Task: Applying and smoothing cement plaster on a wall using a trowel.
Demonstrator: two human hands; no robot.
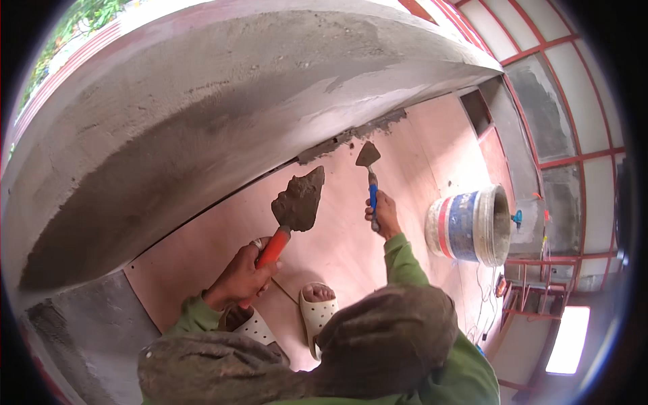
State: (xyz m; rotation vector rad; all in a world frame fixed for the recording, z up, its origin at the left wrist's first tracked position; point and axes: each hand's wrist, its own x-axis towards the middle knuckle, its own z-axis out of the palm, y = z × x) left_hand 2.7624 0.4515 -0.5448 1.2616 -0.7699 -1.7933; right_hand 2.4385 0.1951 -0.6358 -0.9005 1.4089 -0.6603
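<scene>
My left hand [239, 277] grips the orange handle of a trowel [273, 251], whose blade carries a thick lump of wet grey mortar [300, 196]. My right hand [382, 214] is closed around a smaller blue-handled trowel [368, 154], its blade pointing toward the base of a curved concrete wall [202, 88]. Rough grey mortar [378, 125] runs along the seam where that wall meets pale pink boards [209, 243]. Both trowels are apart from each other, held over the boards.
A striped plastic bucket [459, 226] lies to my right, beside loose cords [486, 297]. Red metal framing [540, 162] with grey and white panels lines the right side. My sandaled feet [317, 314] stand below; plants [57, 37] show beyond the wall at top left.
</scene>
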